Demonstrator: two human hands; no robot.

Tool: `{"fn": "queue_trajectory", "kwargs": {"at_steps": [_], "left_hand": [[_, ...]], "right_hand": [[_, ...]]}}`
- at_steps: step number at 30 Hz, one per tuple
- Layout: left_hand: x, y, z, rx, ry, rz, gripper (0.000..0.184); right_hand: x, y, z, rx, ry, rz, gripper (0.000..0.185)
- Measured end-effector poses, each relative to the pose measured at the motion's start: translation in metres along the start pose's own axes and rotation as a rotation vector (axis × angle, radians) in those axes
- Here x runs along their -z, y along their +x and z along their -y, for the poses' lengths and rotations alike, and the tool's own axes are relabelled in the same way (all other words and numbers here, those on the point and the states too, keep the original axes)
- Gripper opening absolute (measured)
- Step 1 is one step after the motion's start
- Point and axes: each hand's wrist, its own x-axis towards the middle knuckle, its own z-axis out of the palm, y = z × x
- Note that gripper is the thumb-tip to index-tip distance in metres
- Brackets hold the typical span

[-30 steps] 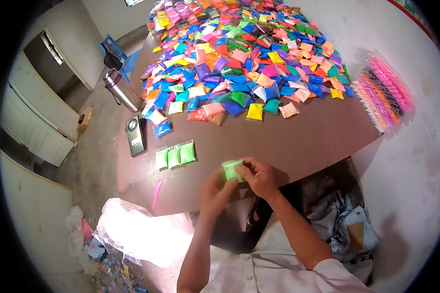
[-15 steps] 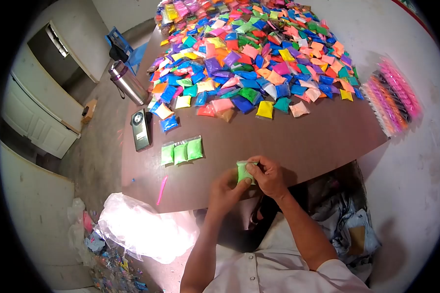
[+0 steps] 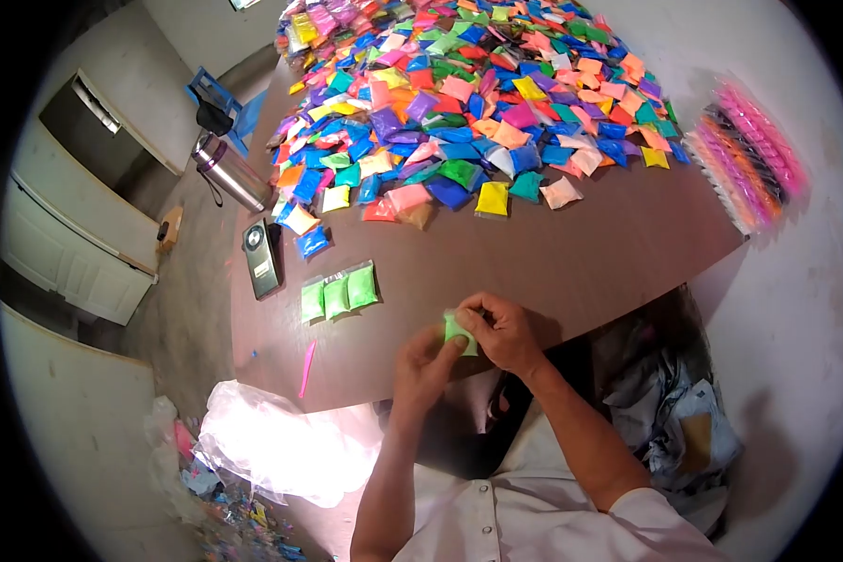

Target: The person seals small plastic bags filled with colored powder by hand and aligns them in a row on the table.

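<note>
A light green packet (image 3: pixel 460 335) is held between my two hands above the table's front edge. My left hand (image 3: pixel 425 363) grips its lower left side, thumb on the front. The fingers of my right hand (image 3: pixel 496 330) pinch its top and right side, covering part of it. To the left, three light green packets (image 3: pixel 338 292) lie side by side on the brown table (image 3: pixel 403 272). A pink stick-like tool (image 3: pixel 307 368) rests below them, near the front edge.
A large heap of coloured packets (image 3: pixel 459 103) covers the table's far part. A phone (image 3: pixel 261 258) and a steel flask (image 3: pixel 231 172) are at the left edge. Bundled pink, orange and black items (image 3: pixel 740 169) are at the right. Clear plastic (image 3: pixel 272 440) hangs at the front left.
The view has shifted slightly back and forth. Both hands still hold the green packet, and my fingers now cover more of it than a second ago.
</note>
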Motion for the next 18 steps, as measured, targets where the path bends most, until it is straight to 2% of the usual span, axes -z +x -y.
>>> {"fn": "queue_trajectory", "kwargs": {"at_steps": [3,9,13,18], "left_hand": [[-0.003,0.002,-0.001,0.003,0.035,-0.028,0.029],[-0.001,0.001,0.002,0.027,-0.098,-0.119,0.027],[0.003,0.002,0.012,-0.049,-0.128,-0.147,0.023],[-0.002,0.002,0.006,-0.025,-0.101,-0.201,0.022]], "right_hand": [[0.002,-0.002,0.005,0.006,-0.018,-0.022,0.016],[-0.004,0.001,0.008,0.016,-0.084,0.022,0.014],[-0.005,0.0,0.01,-0.039,0.047,0.014,0.014],[0.0,-0.001,0.009,-0.031,-0.057,0.054,0.014]]}}
